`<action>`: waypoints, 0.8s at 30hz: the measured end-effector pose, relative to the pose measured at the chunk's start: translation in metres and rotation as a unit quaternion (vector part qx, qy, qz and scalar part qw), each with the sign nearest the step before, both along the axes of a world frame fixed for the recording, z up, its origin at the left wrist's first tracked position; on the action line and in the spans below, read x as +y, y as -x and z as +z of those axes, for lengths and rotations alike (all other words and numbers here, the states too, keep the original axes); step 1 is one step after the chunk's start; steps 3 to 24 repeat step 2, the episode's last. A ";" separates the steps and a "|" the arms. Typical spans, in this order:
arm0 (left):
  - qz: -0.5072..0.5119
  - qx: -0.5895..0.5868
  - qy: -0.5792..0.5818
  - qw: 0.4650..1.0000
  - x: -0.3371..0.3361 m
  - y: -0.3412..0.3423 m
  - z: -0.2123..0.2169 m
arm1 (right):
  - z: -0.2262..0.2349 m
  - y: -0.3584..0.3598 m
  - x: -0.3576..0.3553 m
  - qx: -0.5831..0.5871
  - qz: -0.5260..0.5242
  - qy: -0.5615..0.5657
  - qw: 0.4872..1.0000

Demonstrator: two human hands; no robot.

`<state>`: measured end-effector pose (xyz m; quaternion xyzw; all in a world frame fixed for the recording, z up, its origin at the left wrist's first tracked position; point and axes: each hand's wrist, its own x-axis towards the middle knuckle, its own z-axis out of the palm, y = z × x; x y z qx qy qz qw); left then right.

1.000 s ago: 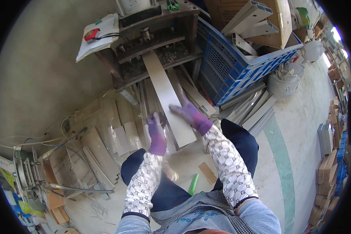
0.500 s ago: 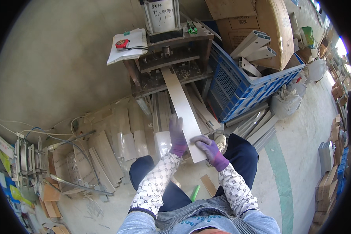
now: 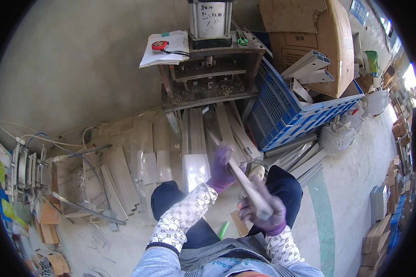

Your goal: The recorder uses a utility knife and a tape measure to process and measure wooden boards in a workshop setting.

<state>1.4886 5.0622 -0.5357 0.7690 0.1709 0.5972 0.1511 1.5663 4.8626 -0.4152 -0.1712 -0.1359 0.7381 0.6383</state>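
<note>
Between my hands runs a long, pale flat bar point(image 3: 246, 183), turned on its narrow edge and smeared by motion. My left hand point(image 3: 222, 168), in a purple glove, is closed around it partway along. The purple-gloved right hand point(image 3: 273, 213) grips the near end, its fingers curled under and beside the bar. Beyond them stands a metal press point(image 3: 208, 99) with a white cylinder point(image 3: 211, 21) on top. The bar's far end is out of the press, over flat strips point(image 3: 194, 134) lying beneath it.
Right of the press, a blue plastic crate point(image 3: 282, 115) holds a cardboard box point(image 3: 330, 51) and grey rectangular tubes point(image 3: 309, 64). A red tape measure point(image 3: 160, 45) lies on white paper point(image 3: 155, 56). On the left are more strips point(image 3: 122, 177) and a metal machine with hoses point(image 3: 27, 173).
The bar has come out of the press toward me and been turned from its broad face onto its edge. My right hand has moved lower and nearer my body.
</note>
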 end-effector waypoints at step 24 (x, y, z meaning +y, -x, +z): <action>-0.053 -0.018 0.182 0.982 -0.018 0.003 0.016 | 0.021 -0.015 0.017 -0.079 -0.073 -0.105 0.989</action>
